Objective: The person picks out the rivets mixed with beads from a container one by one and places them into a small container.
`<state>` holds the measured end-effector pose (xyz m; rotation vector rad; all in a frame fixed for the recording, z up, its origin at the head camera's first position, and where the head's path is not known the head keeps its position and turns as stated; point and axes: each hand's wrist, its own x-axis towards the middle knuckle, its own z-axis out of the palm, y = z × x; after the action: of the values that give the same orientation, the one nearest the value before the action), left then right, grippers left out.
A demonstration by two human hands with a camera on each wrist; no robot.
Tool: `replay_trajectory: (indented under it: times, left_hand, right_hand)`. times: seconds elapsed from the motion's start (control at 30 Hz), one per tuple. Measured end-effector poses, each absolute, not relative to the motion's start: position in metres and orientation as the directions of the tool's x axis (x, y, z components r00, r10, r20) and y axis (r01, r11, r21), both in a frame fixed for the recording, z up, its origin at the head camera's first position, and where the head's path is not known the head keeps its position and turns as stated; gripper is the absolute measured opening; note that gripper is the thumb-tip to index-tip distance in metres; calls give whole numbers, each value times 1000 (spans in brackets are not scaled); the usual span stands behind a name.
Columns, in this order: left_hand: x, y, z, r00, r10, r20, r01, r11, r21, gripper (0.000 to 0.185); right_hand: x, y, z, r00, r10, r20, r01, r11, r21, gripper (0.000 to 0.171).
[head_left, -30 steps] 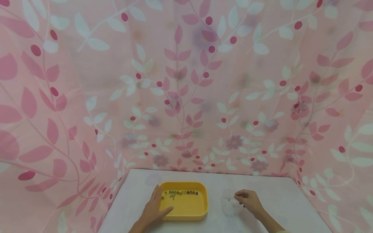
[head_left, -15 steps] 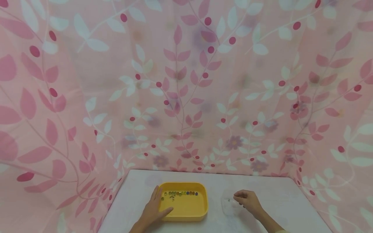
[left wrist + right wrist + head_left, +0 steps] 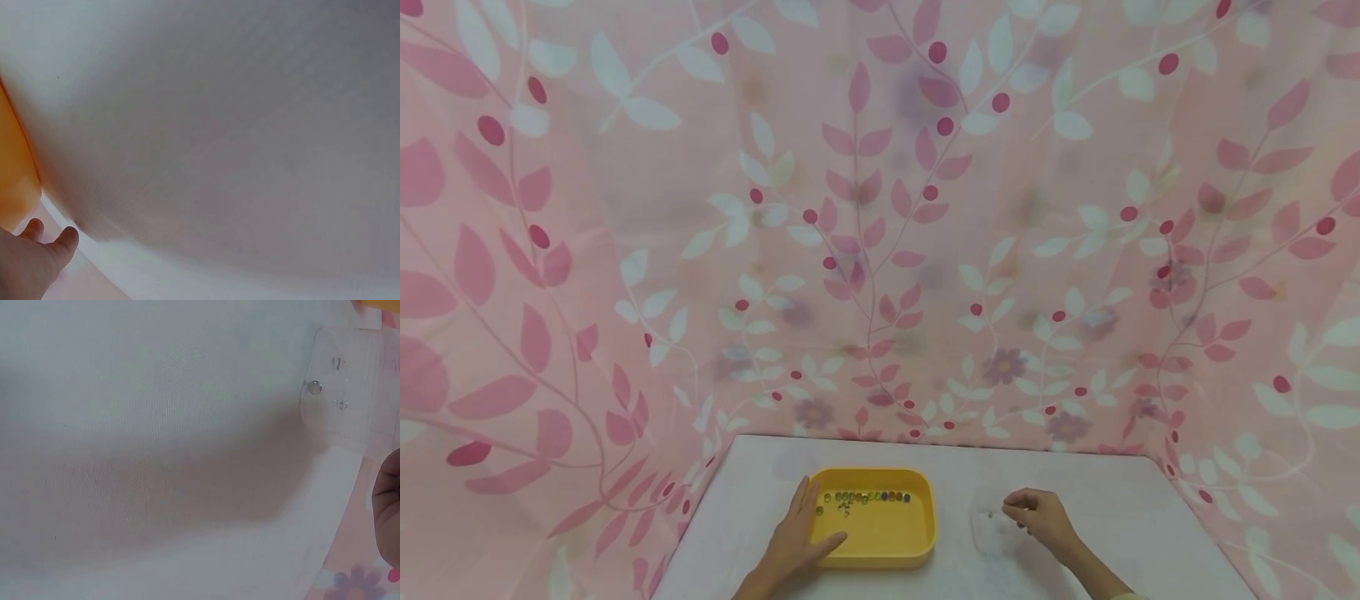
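The yellow tray [image 3: 880, 562] stands on the white table, with a row of small glass marbles [image 3: 871, 497] in several colours along its far side and a small glinting cluster [image 3: 846, 507] below the row. My left hand [image 3: 792, 533] rests at the tray's left side, fingers straight along the rim and thumb reaching over the inside. To the right of the tray is a clear plastic container [image 3: 988, 537] with a shiny ball [image 3: 314, 387] in it. My right hand [image 3: 1041, 518] is over this container's right side, fingers bent and fingertips together; I cannot tell what is between them.
White cloth covers the table [image 3: 955, 475]. A pink curtain [image 3: 880, 250] printed with leaves and flowers encloses the back and both sides. Table surface [image 3: 953, 533] separates the tray from the clear container.
The view shifts slightly with the head. Both hands, the tray and the clear container stay in place; the dark spots beneath my right hand show a little less than one second ago.
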<state>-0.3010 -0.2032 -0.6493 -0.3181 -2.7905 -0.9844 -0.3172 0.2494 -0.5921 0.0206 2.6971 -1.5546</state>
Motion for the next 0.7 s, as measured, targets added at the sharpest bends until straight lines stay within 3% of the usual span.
replay_trajectory:
  times: [0.7]
  left_hand:
    - [-304,-204,-652,-957,158,243,274,768,579,105]
  right_hand:
    - [-318,247,-594,-999,41,-24,42,501,-864,18]
